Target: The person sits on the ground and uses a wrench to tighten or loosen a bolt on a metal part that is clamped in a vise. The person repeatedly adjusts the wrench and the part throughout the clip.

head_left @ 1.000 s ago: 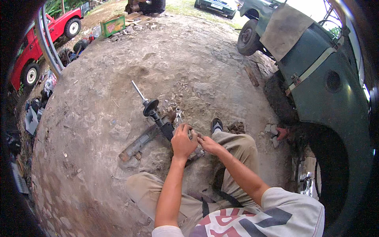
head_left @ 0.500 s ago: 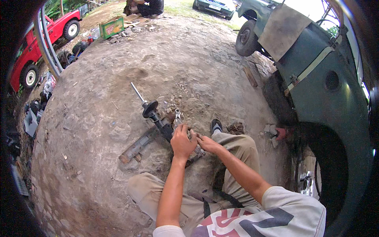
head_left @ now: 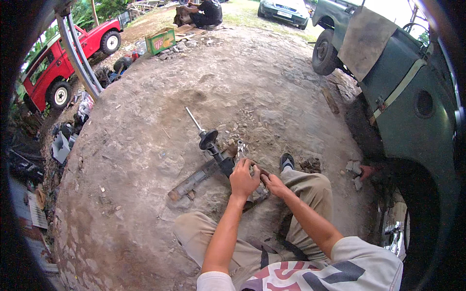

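A strut-type shock absorber [head_left: 225, 163] lies tilted on the ground in front of me, with a bare rod [head_left: 194, 118] and a black round plate [head_left: 208, 139] at its far end. Beneath it runs a dirty metal beam [head_left: 194, 181]. My left hand [head_left: 244, 178] is closed at the near end of the strut, its fingers bent around a shiny metal piece [head_left: 240, 147] whose kind I cannot make out. Close on the right, my right hand [head_left: 274, 185] is closed on a thin brownish bar [head_left: 262, 171], partly hidden by the fingers.
A dark green vehicle body [head_left: 412, 116] stands on the right, with another person's hand [head_left: 367, 171] low beside it. Scrap and bags [head_left: 63, 140] line the left side. Farther off are a green box [head_left: 160, 41], a red vehicle [head_left: 63, 58] and a seated person [head_left: 208, 13].
The whole view has shifted, so everything appears farther right and slightly lower. Both hands keep their places at the strut, with little visible movement.
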Demonstrator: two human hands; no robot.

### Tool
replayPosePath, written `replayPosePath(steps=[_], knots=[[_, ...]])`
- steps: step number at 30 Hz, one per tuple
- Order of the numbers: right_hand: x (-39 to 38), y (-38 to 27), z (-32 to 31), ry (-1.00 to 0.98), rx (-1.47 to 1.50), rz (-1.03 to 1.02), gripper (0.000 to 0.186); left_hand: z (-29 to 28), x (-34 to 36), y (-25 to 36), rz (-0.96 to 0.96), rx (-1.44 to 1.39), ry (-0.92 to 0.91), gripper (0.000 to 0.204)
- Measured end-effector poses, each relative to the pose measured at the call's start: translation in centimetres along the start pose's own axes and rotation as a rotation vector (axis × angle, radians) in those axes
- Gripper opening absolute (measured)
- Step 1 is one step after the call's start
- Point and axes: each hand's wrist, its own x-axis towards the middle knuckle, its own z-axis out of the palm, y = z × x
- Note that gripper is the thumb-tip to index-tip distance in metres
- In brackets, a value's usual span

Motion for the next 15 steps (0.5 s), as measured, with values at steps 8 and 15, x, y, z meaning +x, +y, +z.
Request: replayPosePath(steps=[8,15], knots=[[0.0,0.5,1.2,-0.019,0.025,0.019,0.042,-0.2,0.1,-0.2,-0.014,-0.007,-0.034,0.017],[1.4,0.5,0.8,-0.022,0.037,0.002,0.044,0.6,0.3,0.5,0.021,0.006,-0.037,0.015]])
